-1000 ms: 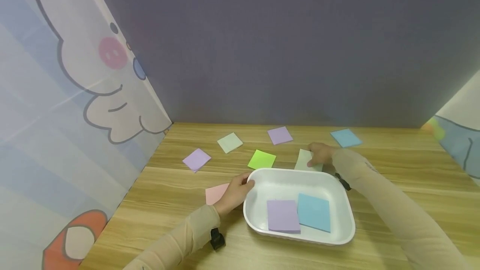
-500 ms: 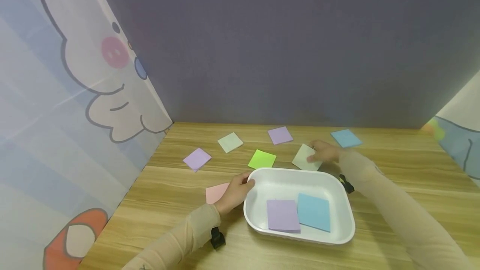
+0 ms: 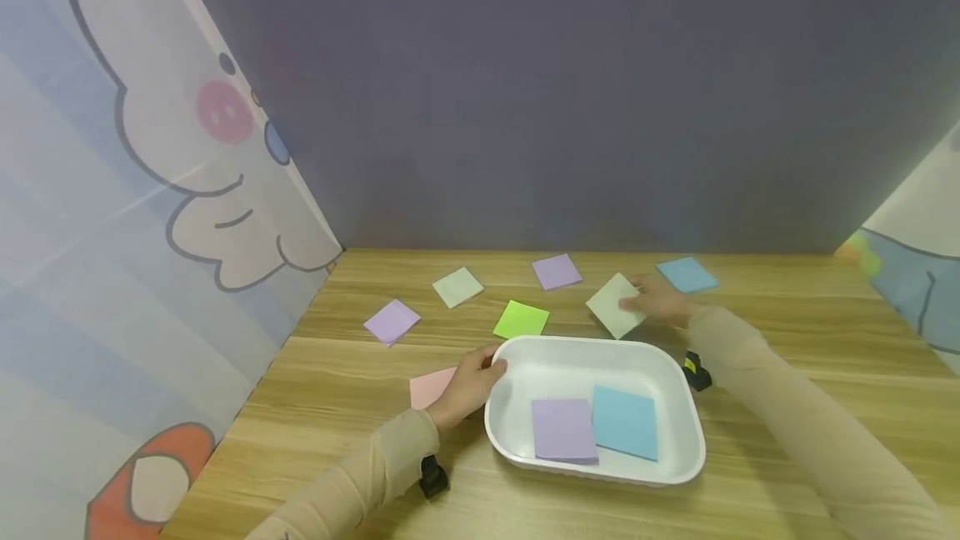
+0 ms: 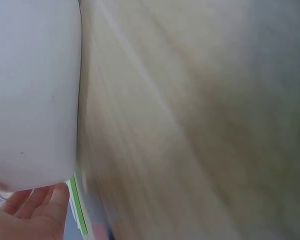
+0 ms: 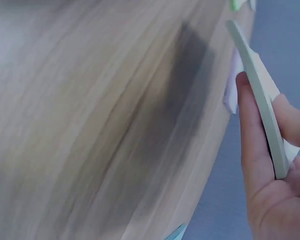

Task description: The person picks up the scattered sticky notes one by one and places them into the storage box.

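Observation:
My right hand (image 3: 656, 300) pinches a pale green sticky note pad (image 3: 615, 307) between thumb and fingers. In the right wrist view the held pad (image 5: 262, 105) is clear of the wooden table, casting a shadow on it. My left hand (image 3: 467, 390) grips the left rim of a white plastic basin (image 3: 506, 440), thumb over the edge. The left wrist view shows its fingers (image 4: 45, 205) against the basin's outer wall (image 4: 35, 90). Inside the basin lie a purple pad (image 3: 565, 430) and a blue pad (image 3: 625, 423), side by side.
Behind the basin lie a bright green pad (image 3: 521, 319), a second pale green pad (image 3: 457, 287), two purple pads (image 3: 557, 272) and a blue pad (image 3: 687, 274). A pink pad (image 3: 429, 387) is partly covered by my left hand. A grey panel (image 3: 570, 98) stands along the table's back edge.
My right hand has lifted the pale green pad off the table, up and slightly back, turning it a little. My left hand and the basin have stayed in place.

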`<state>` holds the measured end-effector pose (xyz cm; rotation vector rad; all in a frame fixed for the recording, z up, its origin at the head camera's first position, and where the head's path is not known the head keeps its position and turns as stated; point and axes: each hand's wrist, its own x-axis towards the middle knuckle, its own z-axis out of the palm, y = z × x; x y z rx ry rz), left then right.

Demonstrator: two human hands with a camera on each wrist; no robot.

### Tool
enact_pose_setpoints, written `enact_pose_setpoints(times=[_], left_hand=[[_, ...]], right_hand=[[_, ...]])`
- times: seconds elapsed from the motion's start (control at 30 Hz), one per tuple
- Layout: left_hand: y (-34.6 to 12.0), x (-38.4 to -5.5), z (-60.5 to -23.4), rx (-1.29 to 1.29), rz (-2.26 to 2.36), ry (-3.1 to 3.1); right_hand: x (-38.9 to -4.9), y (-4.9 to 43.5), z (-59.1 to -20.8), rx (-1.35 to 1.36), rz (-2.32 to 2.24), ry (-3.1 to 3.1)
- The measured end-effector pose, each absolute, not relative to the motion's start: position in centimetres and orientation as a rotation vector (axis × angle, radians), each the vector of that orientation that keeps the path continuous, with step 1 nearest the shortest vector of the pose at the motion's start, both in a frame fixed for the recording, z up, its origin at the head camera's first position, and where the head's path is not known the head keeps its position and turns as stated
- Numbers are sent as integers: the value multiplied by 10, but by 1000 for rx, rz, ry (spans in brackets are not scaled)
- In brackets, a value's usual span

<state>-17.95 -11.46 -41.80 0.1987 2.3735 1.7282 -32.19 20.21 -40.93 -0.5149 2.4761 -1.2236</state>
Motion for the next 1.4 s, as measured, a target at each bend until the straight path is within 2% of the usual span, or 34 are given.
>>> enact_pose_setpoints(times=[0.3, 0.7, 1.4], left_hand=[[-111, -171, -400, 204, 1710, 2385], [-117, -188, -434, 189, 1721, 2383], [-118, -189, -436, 146, 1710, 2377]], right_hand=[[-313, 213, -398, -360, -1367, 2371], [-308, 219, -392, -324, -1425, 2318], [-299, 214, -389, -363, -1495, 2243]])
